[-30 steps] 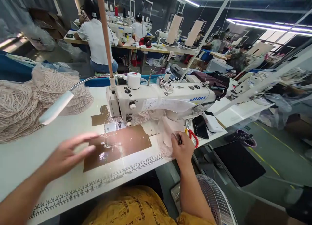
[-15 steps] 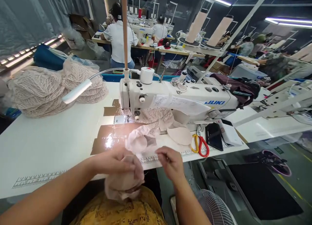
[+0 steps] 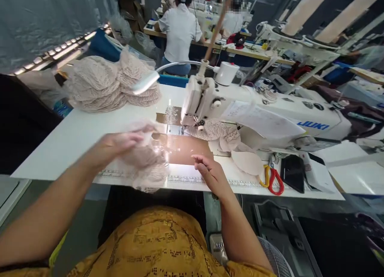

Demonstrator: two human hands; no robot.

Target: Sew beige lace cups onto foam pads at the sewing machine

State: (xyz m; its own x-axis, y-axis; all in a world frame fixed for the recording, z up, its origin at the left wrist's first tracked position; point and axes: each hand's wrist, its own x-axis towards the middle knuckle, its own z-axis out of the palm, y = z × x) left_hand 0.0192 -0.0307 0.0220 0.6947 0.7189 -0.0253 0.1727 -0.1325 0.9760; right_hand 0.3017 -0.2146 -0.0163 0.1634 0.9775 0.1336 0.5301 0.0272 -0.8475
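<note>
My left hand [image 3: 121, 144], smeared by motion, is closed on beige lace fabric [image 3: 147, 165]. The fabric hangs over the front left of the table, blurred too. My right hand [image 3: 210, 173] hovers at the front edge with fingers curled in, and no thing shows in them. Ahead of it stands a white sewing machine [image 3: 210, 97], with more beige lace [image 3: 219, 131] lying under its arm, close to the needle area. A smooth beige oval piece [image 3: 246, 161] lies to the right of my right hand.
Stacked beige lace pieces [image 3: 96, 85] stand at the table's back left. Red-and-yellow-handled scissors [image 3: 274, 181] and a black phone [image 3: 292, 173] lie at the right. A lamp [image 3: 146, 83] reaches over the table, and a ruler strip [image 3: 186, 180] follows its front edge. A person in white [image 3: 181, 33] sits beyond.
My left hand has moved from above my lap, up and left over the table, with the beige fabric. The light piece in front of my right hand is gone from there. The view has shifted.
</note>
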